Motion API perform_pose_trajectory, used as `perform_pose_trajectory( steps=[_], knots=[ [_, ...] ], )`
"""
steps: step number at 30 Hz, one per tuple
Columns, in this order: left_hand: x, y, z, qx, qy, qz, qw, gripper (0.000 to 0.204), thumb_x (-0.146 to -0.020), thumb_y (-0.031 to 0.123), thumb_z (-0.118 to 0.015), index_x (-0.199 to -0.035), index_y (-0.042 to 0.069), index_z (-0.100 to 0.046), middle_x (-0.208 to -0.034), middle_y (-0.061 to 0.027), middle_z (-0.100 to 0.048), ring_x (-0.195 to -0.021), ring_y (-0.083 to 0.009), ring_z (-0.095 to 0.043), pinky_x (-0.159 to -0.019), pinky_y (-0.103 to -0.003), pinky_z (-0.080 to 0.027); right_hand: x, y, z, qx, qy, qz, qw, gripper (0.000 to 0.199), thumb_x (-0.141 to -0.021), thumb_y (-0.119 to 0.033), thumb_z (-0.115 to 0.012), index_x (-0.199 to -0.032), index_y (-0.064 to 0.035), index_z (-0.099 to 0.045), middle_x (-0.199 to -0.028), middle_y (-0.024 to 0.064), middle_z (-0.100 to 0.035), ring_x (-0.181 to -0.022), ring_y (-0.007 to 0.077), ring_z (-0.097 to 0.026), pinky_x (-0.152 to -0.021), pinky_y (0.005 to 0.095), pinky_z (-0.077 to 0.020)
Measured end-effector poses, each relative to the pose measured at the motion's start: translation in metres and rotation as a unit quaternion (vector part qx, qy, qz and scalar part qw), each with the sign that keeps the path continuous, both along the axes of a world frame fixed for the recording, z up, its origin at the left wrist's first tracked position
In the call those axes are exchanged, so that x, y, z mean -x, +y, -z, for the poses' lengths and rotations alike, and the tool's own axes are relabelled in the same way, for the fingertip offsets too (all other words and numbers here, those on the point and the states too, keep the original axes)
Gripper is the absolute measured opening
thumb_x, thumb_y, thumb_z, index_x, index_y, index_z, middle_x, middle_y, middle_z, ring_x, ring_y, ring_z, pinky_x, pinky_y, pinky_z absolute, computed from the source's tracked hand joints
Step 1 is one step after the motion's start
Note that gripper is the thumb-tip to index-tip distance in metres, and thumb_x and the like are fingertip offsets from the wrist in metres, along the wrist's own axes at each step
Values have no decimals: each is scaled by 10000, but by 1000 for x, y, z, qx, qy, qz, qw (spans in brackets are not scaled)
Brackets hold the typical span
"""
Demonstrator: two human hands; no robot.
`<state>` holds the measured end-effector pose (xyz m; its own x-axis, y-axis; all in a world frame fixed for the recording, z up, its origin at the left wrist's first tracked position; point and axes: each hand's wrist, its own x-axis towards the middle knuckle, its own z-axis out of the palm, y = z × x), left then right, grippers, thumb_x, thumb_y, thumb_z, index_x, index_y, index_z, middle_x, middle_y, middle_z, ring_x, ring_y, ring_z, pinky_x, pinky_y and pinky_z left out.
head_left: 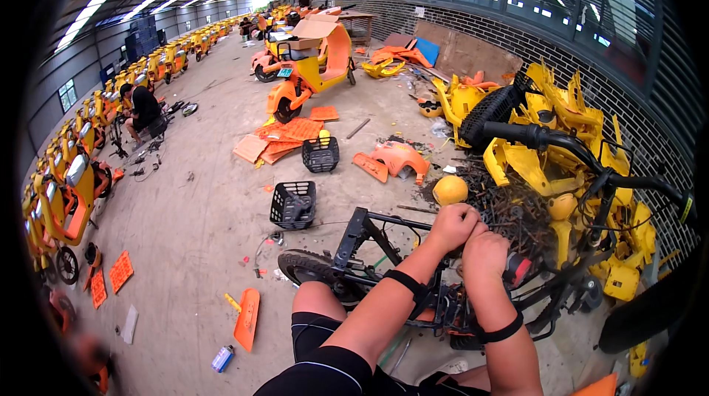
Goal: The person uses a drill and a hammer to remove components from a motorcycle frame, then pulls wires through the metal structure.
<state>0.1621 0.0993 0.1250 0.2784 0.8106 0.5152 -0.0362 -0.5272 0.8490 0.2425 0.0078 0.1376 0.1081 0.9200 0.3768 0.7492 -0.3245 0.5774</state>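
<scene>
A stripped black scooter frame (354,239) lies in front of me, its rear wheel (314,269) to the left and its handlebar (546,136) rising at the right. Above the middle of the frame my left hand (455,226) is closed, fingers curled. Close against it, my right hand (485,254) is also closed, its back toward me. Whatever the two hands grip is hidden behind the knuckles. Just right of my right hand sits a red and black part (518,269), too covered to name. A round yellow cover (450,190) rests just beyond the hands.
Broken yellow panels (535,167) pile against the brick wall at right, beside loose dark bolts and scraps (495,204). Black baskets (293,205) and orange panels (299,130) lie ahead. An orange-yellow scooter (314,67) stands farther off. Another person (142,109) crouches at left near rows of scooters.
</scene>
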Motion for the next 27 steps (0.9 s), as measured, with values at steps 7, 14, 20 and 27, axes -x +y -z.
perform_pose_trajectory(
  steps=[7, 14, 20, 27],
  knots=[
    [1, 4, 8, -20, -10, -24, 999, 270, -908, 172, -564, -826, -14, -741, -810, -179, -736, -769, -304, -737, -738, -384, -573, -3, 7, 4, -25, -9, -12, 1000, 198, -967, -193, -498, -1051, -39, -591, -829, 44, -705, -740, 204, -688, -685, 403, -493],
    [-2, -1, 9, -1, -21, -23, 1000, 285, -923, 214, -582, -799, -3, -718, -778, -185, -705, -745, -340, -702, -695, -423, -543, -6, 2, 1, -26, 8, -18, 999, 80, -959, -155, -524, -1002, -112, -578, -829, 31, -707, -771, 202, -703, -734, 358, -512],
    [-1, 2, 12, -13, -3, -40, 999, 299, -932, 213, -569, -805, -15, -716, -775, -188, -700, -727, -340, -694, -679, -422, -537, -5, 2, 5, -28, -9, -29, 999, 66, -945, -158, -547, -976, -113, -582, -850, 20, -699, -785, 190, -690, -737, 343, -501],
    [0, -2, 10, -27, -30, -46, 998, 297, -928, 206, -568, -797, -21, -706, -753, -192, -692, -706, -351, -688, -663, -435, -532, -7, 1, 5, -26, -19, -35, 999, 71, -964, -171, -542, -989, -110, -567, -841, -2, -677, -778, 171, -682, -738, 330, -497]
  ],
)
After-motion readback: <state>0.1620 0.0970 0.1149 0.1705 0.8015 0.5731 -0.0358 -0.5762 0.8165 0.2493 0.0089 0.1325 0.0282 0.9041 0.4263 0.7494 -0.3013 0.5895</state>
